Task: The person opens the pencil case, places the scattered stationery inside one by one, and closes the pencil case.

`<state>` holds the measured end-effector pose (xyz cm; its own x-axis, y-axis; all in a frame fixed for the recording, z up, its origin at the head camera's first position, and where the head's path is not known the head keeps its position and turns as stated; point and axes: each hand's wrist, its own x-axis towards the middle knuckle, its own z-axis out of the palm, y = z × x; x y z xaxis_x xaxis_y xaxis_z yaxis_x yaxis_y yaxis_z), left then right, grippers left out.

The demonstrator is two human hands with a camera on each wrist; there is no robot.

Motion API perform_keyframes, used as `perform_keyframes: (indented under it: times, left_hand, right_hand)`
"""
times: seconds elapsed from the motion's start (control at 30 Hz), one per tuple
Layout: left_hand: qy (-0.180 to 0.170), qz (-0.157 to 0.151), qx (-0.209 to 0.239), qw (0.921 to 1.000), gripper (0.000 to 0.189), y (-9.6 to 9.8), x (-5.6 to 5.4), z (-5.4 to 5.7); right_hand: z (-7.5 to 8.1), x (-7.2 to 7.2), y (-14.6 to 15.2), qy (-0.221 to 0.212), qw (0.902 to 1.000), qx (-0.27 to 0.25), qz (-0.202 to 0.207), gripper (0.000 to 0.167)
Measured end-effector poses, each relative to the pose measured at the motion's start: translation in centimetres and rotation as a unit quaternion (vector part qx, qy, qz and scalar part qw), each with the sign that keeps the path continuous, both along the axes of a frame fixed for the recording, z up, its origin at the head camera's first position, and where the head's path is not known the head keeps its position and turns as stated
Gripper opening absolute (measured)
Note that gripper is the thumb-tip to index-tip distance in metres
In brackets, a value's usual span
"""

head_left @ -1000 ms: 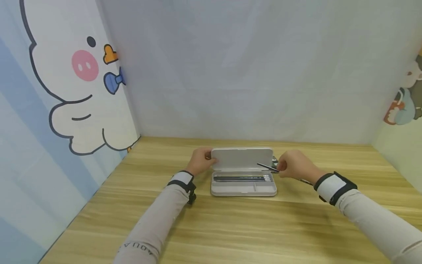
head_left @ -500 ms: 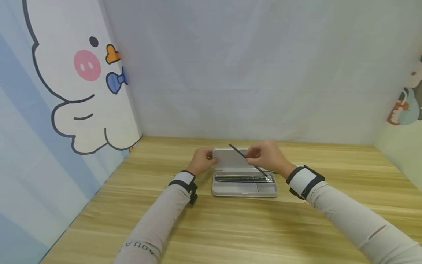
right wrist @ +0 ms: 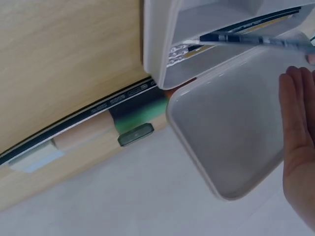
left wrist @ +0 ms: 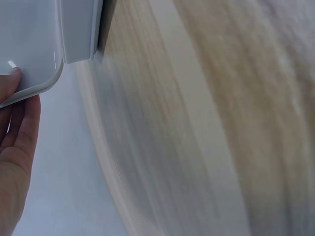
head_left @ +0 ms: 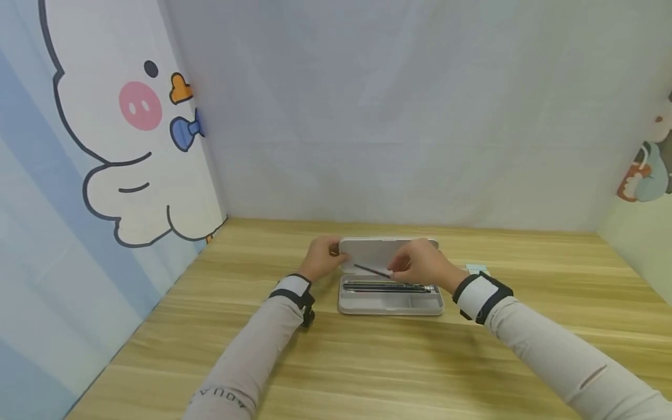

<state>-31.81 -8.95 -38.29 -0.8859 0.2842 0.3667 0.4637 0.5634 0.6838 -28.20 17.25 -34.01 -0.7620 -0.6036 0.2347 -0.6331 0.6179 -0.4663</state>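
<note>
A white pencil case point(head_left: 362, 302) lies open on the table, its lid point(head_left: 367, 252) tilted up at the back. Several dark pencils point(head_left: 385, 287) lie in its long rear compartment, silvery ends to the right. My left hand point(head_left: 321, 256) grips the lid's left edge, with the thumb on the inner face and fingers behind, as the left wrist view shows. Over the tray, my right hand point(head_left: 422, 265) pinches one dark pencil point(head_left: 371, 270). In the right wrist view that held pencil point(right wrist: 256, 40) hangs above the others, and the pinching fingertips are mostly out of frame.
Beside and behind the case, the right wrist view shows another dark pencil point(right wrist: 74, 120), a small dark block point(right wrist: 136, 134) and a green and dark item point(right wrist: 140, 113). A pale blue piece point(head_left: 476, 268) lies right of the case. A pale curtain point(head_left: 399, 116) stands behind the table.
My right hand has moved left from beside the case to above it, carrying the pencil. The pencil then swung lower and flatter over the tray. My left hand has stayed on the lid.
</note>
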Motion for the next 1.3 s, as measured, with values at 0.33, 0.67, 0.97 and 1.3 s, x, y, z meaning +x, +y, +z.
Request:
perform_keyframes:
  times: [0.33, 0.67, 0.97, 1.3]
  left_hand:
    - [0.004, -0.006, 0.006, 1.0, 0.017, 0.1, 0.1, -0.2]
    - [-0.005, 0.0, 0.009, 0.9999, 0.017, 0.1, 0.3, 0.0]
    - [0.0, 0.0, 0.007, 1.0, 0.017, 0.2, 0.4, 0.0]
    - [0.013, -0.005, 0.006, 0.9999, 0.016, 0.1, 0.3, 0.0]
  right_hand:
    - [0.0, -0.6, 3.0, 0.02, 0.9987, 0.041, -0.025, 0.012]
    - [-0.7, -1.4, 7.1, 0.04, 0.9928, 0.088, -0.071, 0.009]
    - [-1.6, -1.1, 9.2, 0.014, 0.9802, 0.159, -0.117, 0.008]
    - [-2.3, -0.7, 9.5, 0.027, 0.981, 0.163, -0.101, 0.008]
